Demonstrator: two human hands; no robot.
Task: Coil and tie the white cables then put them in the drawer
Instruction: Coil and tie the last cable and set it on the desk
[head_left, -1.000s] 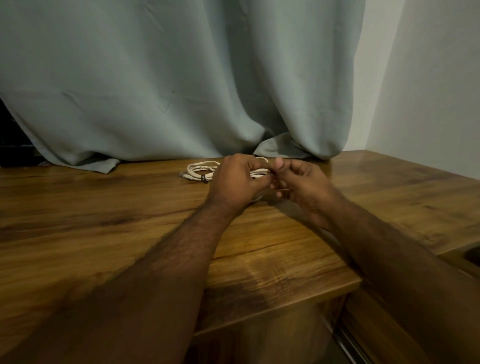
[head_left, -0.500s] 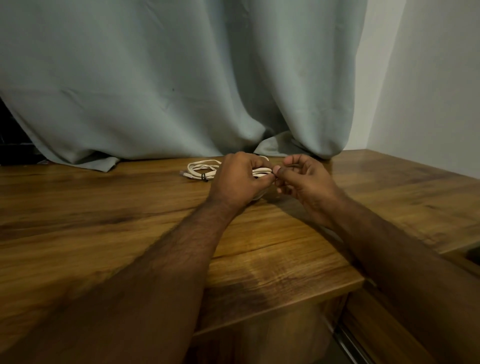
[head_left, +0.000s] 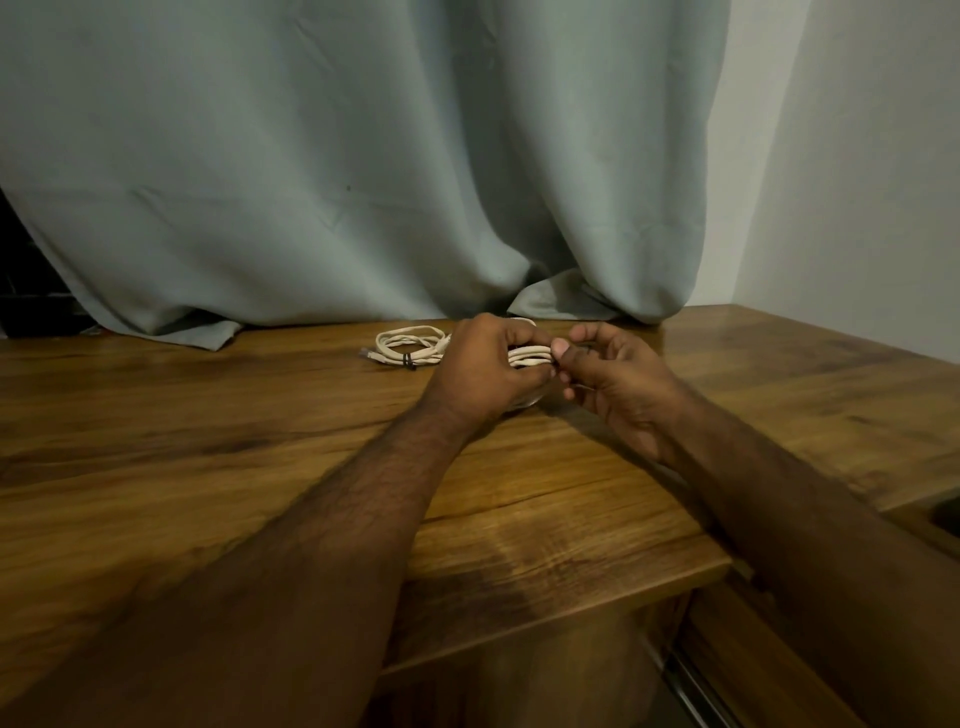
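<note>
Two white cable coils show near the back edge of the brown wooden surface (head_left: 208, 441): one tied white cable coil (head_left: 410, 349) with a black band lies flat, just left of the hands. The left hand (head_left: 483, 371) is clenched around the second white cable bundle (head_left: 530, 357), while the right hand (head_left: 608, 376) pinches its strands with thumb and fingertips, below the grey-green curtain (head_left: 363, 166).

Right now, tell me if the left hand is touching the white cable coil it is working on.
Touching. The head view shows the left hand closed around the white cable coil, whose strands emerge straight from its grip.
</note>
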